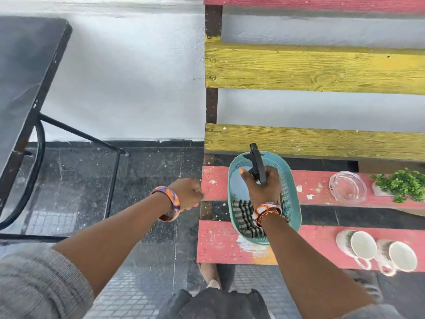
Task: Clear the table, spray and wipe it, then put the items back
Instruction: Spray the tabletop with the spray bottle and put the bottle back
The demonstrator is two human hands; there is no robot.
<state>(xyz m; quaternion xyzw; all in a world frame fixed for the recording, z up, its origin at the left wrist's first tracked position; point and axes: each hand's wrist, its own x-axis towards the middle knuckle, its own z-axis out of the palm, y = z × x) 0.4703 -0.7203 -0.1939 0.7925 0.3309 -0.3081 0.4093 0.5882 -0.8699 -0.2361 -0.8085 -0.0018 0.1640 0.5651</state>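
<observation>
My right hand (262, 187) is shut on the black trigger head of a spray bottle (256, 157) that stands inside a teal plastic basket (292, 199) on the red bench slats. A black-and-white checked cloth (243, 217) lies in the near end of the basket. My left hand (187, 194) hovers in a loose fist just left of the bench end, holding nothing. The dark table (25, 72) is at the far left, its top bare. Two white cups (363, 245) lie on their sides at the right, beside a glass ashtray (347, 187) and a small green plant (402, 185).
The pallet bench (322, 67) with yellow and red slats fills the right side, with gaps between the slats. Dark tiled floor (142, 180) lies between bench and table. The table's metal legs (112, 180) reach toward the wall. A foot shows under the bench edge.
</observation>
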